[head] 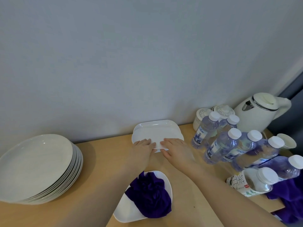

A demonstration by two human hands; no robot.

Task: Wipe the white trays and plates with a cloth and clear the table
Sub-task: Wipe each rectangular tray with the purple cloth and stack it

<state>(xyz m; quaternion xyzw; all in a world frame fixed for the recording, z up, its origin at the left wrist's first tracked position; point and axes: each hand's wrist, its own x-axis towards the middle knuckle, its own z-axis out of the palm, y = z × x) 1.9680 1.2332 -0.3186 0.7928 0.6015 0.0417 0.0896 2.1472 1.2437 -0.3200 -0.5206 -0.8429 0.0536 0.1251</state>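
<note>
A small stack of white trays (pixel 155 130) lies at the back of the wooden table (pixel 105 154), against the wall. My left hand (pixel 142 145) and my right hand (pixel 174 148) both rest flat on the stack's near edge, fingers straight. Closer to me another white tray (pixel 126 210) carries a crumpled purple cloth (pixel 149 195). A tall stack of round white plates (pixel 37 167) stands at the left.
Several water bottles (pixel 226 145) crowd the right side, with a tea bottle (pixel 250 182) lying near the edge. Behind them are a white kettle (pixel 260 110), two lidded ceramic jars (pixel 201 115) and a paper cup (pixel 287 141). More purple cloth (pixel 288 199) hangs at the right.
</note>
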